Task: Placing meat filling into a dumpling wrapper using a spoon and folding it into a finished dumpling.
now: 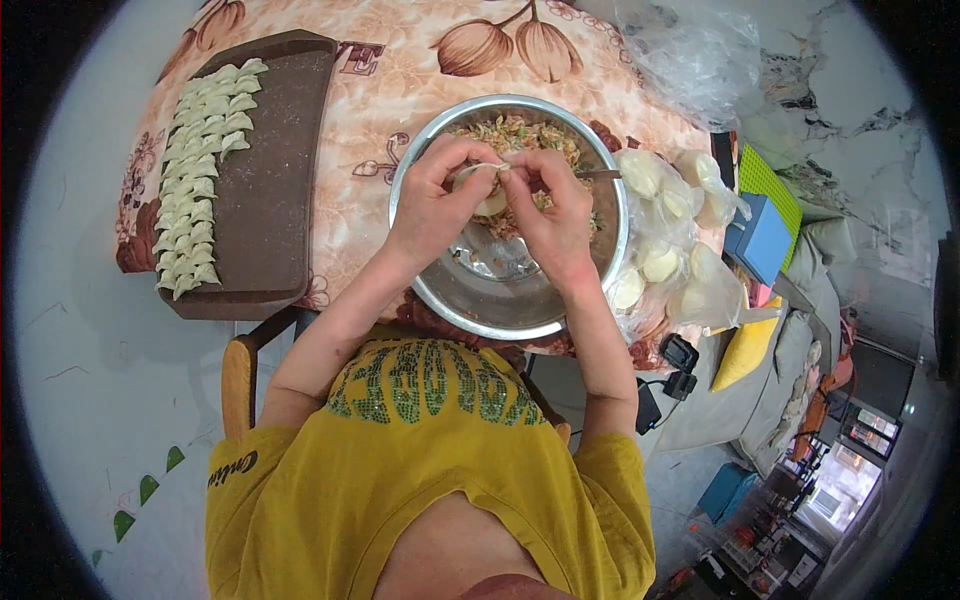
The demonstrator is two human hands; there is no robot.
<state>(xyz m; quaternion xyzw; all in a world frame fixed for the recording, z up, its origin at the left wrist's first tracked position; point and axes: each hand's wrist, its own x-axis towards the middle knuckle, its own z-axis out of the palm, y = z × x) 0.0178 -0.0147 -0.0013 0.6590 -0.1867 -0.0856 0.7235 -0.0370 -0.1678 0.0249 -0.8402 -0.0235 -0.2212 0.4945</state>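
Both my hands are raised over a wide steel bowl [450, 295], fingertips meeting above its middle. Between them is a pale dumpling [490, 203], its edge pinched by my left hand [432, 205] and my right hand [552, 215]. My fingers hide most of it, so I cannot tell how much of the edge is sealed. Chopped meat-and-vegetable filling [525, 133] lies in the bowl, mostly toward the far side. A utensil handle [602, 174] sticks out over the right rim. On the left, a brown tray [270, 190] bears rows of folded dumplings [195, 185] along its left side.
Clear plastic bags with round white wrappers [660, 265] crowd the table right of the bowl. A crumpled clear bag [695, 60] lies at the far right. Beyond the table's right edge are a blue box [758, 240] and a yellow cushion [745, 352]. A patterned cloth [365, 110] covers the table.
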